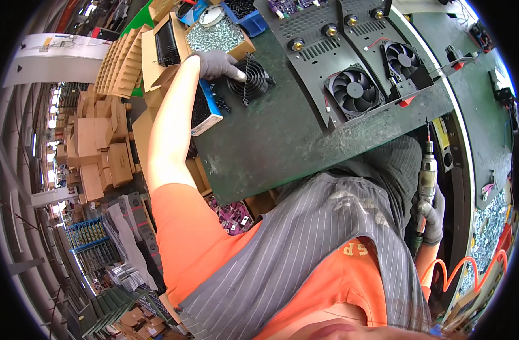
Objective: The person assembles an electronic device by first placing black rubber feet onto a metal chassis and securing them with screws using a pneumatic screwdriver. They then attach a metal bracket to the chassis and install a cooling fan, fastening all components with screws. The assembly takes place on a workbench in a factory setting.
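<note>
My left hand, in a grey glove, reaches over the bench at the upper middle. One finger lies on the edge of a stack of black round wire fan guards; its other fingers are hidden. In my gloved right hand, a power screwdriver is gripped at the right, its bit pointing away from me. Across the bench from it stand perforated black metal panels. Two black fans, a nearer fan and a farther fan, sit on them with loose wires.
A carton of silver screws and a blue bin stand beyond my left hand. Next to it is a blue-and-white box of black parts. An orange coiled hose hangs by my right arm. Cardboard boxes are piled at the left.
</note>
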### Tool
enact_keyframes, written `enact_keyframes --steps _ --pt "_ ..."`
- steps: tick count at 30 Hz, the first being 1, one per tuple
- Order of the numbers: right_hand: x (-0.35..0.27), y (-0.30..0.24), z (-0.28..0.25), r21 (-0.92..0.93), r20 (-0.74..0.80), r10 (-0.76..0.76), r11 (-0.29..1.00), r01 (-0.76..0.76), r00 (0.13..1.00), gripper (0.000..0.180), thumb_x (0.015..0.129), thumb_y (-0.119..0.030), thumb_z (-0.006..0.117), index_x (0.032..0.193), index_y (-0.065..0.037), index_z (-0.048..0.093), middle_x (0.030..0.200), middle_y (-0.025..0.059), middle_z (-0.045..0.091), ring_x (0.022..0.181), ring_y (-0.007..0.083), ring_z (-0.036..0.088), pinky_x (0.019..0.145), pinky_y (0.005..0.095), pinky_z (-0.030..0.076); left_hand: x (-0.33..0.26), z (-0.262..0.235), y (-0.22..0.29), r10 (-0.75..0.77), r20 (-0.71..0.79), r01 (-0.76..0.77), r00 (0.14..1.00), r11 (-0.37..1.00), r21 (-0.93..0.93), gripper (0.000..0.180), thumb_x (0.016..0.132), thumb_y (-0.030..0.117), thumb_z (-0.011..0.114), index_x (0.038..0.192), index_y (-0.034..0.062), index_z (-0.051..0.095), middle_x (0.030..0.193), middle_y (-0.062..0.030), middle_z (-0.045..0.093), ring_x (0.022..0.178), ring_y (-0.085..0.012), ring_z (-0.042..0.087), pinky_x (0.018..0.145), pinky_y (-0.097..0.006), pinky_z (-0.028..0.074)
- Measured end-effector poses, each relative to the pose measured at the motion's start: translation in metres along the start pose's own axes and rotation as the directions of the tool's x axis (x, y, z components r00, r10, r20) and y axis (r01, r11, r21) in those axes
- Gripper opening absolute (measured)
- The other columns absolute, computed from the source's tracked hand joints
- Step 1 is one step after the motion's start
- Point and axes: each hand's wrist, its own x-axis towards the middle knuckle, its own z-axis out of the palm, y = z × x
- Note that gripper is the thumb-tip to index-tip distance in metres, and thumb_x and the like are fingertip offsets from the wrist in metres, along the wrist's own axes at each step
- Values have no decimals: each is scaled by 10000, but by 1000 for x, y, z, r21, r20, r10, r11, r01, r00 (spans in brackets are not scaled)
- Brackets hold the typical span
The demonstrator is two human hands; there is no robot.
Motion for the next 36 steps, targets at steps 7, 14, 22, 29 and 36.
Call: enact_keyframes --steps 7,14,22,29,36 --pt "2 -3 1 -12 10 26 1000 -26 1000 746 581 -459 755 1100 15 503 707 -6 491 563 71 476 500 207 406 -54 64 15 124 -644 -82 755 992 95 781 719 506 712 1325 74 475 1204 -155 599 1106 -286 580 937 -373 443" --pt "5 -7 2 -48 39 42 998 -40 998 740 576 -444 751 1096 20 504 714 9 508 569 80 494 501 211 416 -45 113 29 108 -752 192 650 934 300 878 673 576 708 1375 153 391 1049 -156 636 933 -300 634 758 -399 508" --pt "2 -7 8 -69 61 21 997 -17 998 735 578 -439 747 1094 25 503 701 5 513 568 79 494 512 215 415 -31 108 12 91 -813 189 575 952 240 746 712 605 651 1328 225 468 1023 -107 646 931 -282 626 755 -406 497" --pt "-1 -6 5 -99 101 32 995 -22 994 733 566 -418 752 1101 22 510 725 -9 506 594 70 484 534 213 403 -27 121 -18 425 -848 86 318 877 472 483 844 560 515 1148 202 628 796 -94 644 709 -269 614 618 -390 482" --pt "-10 -22 11 -140 183 55 990 -30 982 817 531 -383 790 1171 38 507 795 -23 527 664 60 478 606 205 398 -67 97 -20 199 -969 -320 -146 918 236 348 895 399 582 908 74 703 732 -80 652 643 -206 602 624 -331 476"
